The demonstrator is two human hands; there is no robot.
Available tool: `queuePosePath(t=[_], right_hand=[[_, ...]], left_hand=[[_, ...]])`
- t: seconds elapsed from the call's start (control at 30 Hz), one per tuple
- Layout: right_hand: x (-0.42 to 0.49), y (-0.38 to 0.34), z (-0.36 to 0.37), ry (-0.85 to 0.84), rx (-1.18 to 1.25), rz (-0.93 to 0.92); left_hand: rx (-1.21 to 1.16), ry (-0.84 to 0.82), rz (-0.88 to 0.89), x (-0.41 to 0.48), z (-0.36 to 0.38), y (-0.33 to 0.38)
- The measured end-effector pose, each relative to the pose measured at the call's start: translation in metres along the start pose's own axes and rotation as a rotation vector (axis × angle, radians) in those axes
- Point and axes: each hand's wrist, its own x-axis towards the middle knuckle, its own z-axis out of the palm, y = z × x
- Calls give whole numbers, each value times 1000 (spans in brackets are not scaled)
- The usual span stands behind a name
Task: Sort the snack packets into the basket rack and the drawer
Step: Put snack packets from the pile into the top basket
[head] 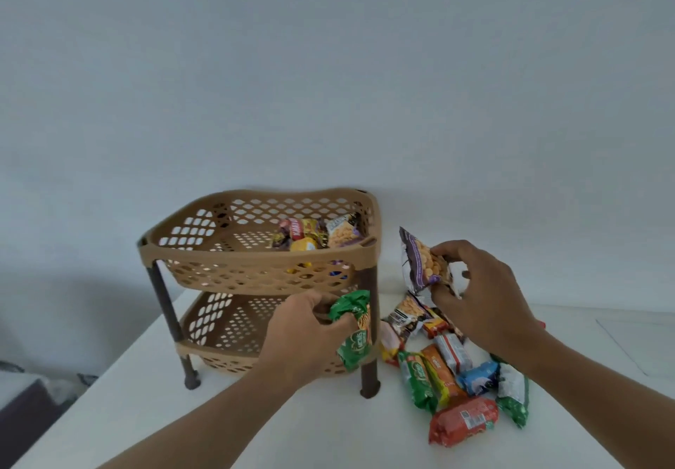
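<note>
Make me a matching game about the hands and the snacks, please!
Things:
1. left hand
2. right hand
3. blue packet
4. rack leg

Matches:
A. dark brown
B. holds a purple packet
C. lies on the table
D. holds a green packet

Pairs: 1-D, 2-B, 3-C, 4-A.
</note>
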Motion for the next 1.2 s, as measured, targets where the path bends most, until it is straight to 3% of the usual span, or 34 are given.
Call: queuePosePath(t=[0.37, 0.6, 1.07, 1.2], right_hand=[[1, -122, 41, 97, 39, -78], [1, -178, 75, 176, -26, -106], [24, -195, 85, 209, -74, -121], [37, -186, 86, 186, -88, -107]], left_hand=[[-85, 44, 140, 20, -136, 3], [-228, 84, 57, 72, -205, 5], [-196, 72, -43, 166, -206, -23], [-172, -16, -121, 189, -194, -31]])
